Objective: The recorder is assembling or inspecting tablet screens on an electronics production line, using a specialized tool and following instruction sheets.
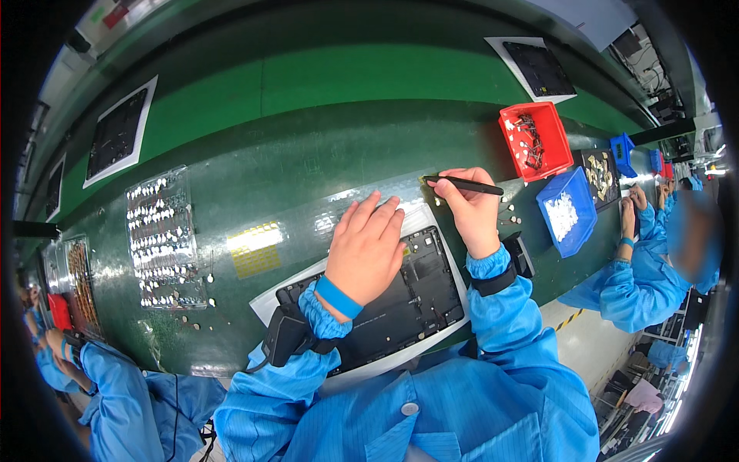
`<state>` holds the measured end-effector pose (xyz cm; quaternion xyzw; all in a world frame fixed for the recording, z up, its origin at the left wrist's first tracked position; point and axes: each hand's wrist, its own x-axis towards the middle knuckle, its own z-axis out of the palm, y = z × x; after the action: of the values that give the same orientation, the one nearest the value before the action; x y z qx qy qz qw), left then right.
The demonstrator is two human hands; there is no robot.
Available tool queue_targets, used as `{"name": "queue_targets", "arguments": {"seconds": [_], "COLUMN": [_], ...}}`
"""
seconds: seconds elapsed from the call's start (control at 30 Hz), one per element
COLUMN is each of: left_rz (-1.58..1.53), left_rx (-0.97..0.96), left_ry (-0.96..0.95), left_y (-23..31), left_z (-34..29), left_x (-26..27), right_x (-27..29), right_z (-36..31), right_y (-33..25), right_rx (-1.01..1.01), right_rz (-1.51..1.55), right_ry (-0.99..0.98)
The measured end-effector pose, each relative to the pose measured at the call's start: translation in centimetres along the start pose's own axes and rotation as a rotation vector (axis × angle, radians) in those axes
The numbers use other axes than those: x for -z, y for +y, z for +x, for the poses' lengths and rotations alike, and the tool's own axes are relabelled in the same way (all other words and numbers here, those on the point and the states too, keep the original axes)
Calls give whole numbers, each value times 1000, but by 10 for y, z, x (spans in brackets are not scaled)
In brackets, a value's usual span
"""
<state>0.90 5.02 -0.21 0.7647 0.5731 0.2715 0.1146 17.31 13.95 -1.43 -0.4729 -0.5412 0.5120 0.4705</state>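
Along the near edge of the green worktop (254, 177), a white sheet (265, 304) carries a flat black panel (412, 304), set askew. Toward the worktop's left end lies a clear tray (194, 266) with rows of small white-tipped parts (162, 230). Toward the right end, a red bin (556, 135) of dark pieces (531, 142) stands nearer the far edge, beside a blue bin (583, 202) of white bits (562, 217). The left hand (363, 258) is released, fingers extended over the panel's far edge; whether it touches cannot be told. The right hand (473, 212) pinches a black pen-shaped tool (471, 185), tip leftward, beyond that edge
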Motion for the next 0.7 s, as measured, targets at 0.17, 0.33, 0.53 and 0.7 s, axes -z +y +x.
{"name": "queue_targets", "arguments": {"seconds": [0.17, 0.33, 0.53, 0.7], "left_rz": [-1, -6, -14, -8], "left_rx": [-4, 1, 3, -1], "left_ry": [6, 6, 10, 13], "left_y": [-1, -1, -1, -1], "left_z": [0, 0, 0, 0], "left_x": [-1, -1, -1, 0], "right_x": [-2, -3, -3, -5], "right_z": [-1, -1, -1, 0], "right_y": [-1, -3, -5, -4], "right_rx": [1, -15, -33, -27], "right_rz": [23, 50, 52, 89], "right_ry": [13, 23, 38, 65]}}
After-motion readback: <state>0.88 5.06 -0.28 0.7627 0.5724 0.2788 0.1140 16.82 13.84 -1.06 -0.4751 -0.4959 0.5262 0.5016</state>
